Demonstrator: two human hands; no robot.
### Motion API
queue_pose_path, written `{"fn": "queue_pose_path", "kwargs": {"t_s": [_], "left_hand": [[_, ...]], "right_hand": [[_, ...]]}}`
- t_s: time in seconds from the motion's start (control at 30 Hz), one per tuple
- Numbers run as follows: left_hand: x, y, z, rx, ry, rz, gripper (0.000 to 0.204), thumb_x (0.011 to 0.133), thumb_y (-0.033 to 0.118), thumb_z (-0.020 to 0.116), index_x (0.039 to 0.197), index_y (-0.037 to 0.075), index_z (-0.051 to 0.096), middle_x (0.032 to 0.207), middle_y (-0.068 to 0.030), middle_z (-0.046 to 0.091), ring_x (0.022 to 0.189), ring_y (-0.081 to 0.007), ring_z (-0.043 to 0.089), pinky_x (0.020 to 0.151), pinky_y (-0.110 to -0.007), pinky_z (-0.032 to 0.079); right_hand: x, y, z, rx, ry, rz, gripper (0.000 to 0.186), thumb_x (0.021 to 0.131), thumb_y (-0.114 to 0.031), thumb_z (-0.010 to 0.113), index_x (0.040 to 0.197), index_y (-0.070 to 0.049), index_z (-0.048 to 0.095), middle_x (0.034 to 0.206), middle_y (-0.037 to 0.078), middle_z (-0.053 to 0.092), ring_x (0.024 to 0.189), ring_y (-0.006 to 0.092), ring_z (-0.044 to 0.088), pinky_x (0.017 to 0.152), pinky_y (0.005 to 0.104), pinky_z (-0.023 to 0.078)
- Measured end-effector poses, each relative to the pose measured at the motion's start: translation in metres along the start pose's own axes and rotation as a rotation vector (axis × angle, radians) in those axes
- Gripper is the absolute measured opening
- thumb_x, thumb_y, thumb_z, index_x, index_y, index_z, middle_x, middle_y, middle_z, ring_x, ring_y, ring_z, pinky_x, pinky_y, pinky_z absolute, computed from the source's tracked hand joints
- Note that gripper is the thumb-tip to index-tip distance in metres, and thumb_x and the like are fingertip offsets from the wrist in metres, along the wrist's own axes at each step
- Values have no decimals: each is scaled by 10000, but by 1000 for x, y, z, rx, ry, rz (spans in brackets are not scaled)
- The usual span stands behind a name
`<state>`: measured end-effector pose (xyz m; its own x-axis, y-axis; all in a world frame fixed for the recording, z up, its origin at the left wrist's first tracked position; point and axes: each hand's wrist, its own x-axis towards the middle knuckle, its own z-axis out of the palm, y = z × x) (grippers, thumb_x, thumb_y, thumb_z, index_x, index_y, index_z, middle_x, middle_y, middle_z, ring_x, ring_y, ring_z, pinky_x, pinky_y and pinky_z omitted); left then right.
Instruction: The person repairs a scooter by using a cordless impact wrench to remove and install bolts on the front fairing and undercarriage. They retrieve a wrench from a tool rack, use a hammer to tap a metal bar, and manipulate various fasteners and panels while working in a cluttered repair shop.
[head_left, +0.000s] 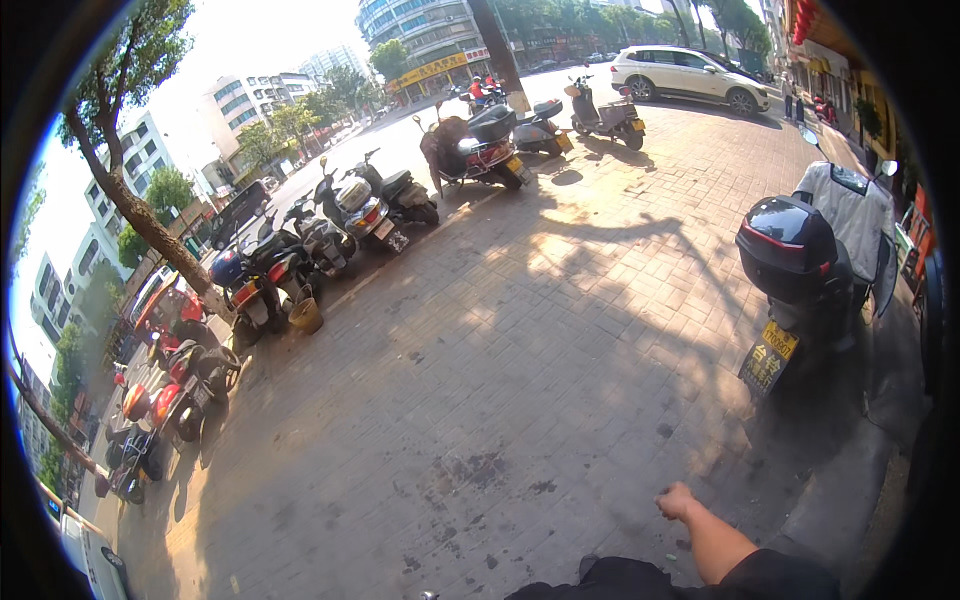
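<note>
My right hand [676,501] hangs over the paving at the lower right, its bare forearm coming out of a black sleeve [785,575]. The fingers are curled into a loose fist, and nothing shows in them. It touches nothing. Nearest to it, farther off to the right, stands a parked scooter with a black top box [785,245], a pale cover [850,215] over its front and a yellow plate at its rear. My left hand is out of view.
Brick paving [480,370] stretches ahead, with dark stains and tree shadows. Several scooters [350,205] line the left edge by a tree trunk [150,225]; a yellowish bucket [306,316] stands near them. A white car [690,75] is at the far right, and people [788,97] stand beyond.
</note>
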<state>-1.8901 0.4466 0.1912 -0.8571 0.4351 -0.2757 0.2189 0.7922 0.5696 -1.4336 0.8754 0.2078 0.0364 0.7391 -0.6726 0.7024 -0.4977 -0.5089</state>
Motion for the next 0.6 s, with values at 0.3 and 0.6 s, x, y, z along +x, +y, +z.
{"fn": "queue_pose_path", "kwargs": {"t_s": [0.3, 0.6], "left_hand": [[206, 144, 92, 24, -258, -419, 238, 774, 225, 717, 822, -4, 672, 634, -54, 606, 597, -195, 578, 570, -366, 465], [532, 501, 115, -51, -201, 23, 292, 765, 256, 708, 827, -28, 678, 688, -136, 625, 662, -242, 617, 610, -378, 464]], "right_hand": [[142, -334, -76, 186, -57, -569, 263, 871, -198, 667, 1000, 31, 644, 819, 100, 667, 654, 194, 655, 585, 322, 545], [263, -497, -161, 585, 178, -424, 221, 878, -126, 646, 1030, 26, 591, 751, 67, 596, 585, 148, 582, 520, 295, 493]]}}
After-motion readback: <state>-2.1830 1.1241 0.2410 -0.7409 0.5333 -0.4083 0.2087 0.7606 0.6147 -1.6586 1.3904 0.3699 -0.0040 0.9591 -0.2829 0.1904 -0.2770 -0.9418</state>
